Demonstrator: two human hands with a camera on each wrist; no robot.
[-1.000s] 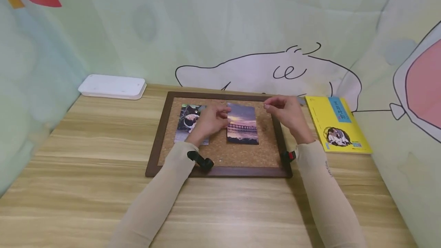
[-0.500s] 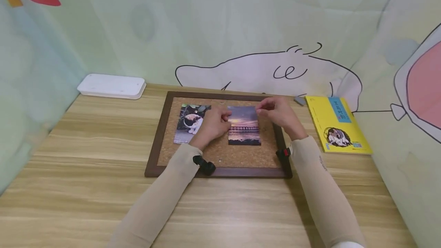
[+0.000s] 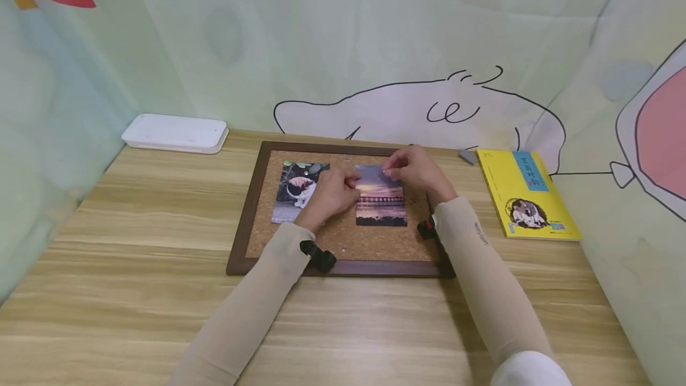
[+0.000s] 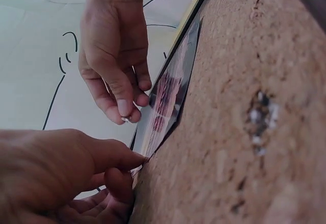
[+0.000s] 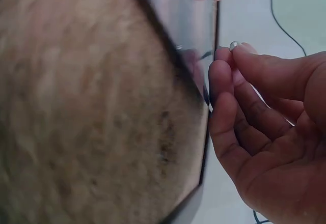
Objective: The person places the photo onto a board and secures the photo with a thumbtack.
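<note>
A sunset photo (image 3: 381,204) of a pier lies on the right half of a cork board (image 3: 300,249) in a dark frame. At its left edge my left hand (image 3: 331,194) holds the photo with thumb and finger; the left wrist view shows the fingertips on its edge. Above the photo's upper part, my right hand (image 3: 418,173) pinches a small shiny push pin (image 5: 234,46) between thumb and finger. A cat photo (image 3: 292,195) lies on the board's left half, partly covered by my left hand, with a pin (image 3: 306,173) near its top.
Another small pin (image 3: 343,249) is on the cork near the bottom frame. A white case (image 3: 175,133) sits at the back left of the table. To the right lie a yellow book (image 3: 527,195) and a small grey piece (image 3: 468,156). A printed cloth wall stands behind.
My right hand has moved left with the push pin, from beyond the sunset photo's right edge to over its top. The photo has shifted slightly right; my left hand stays at its edge.
</note>
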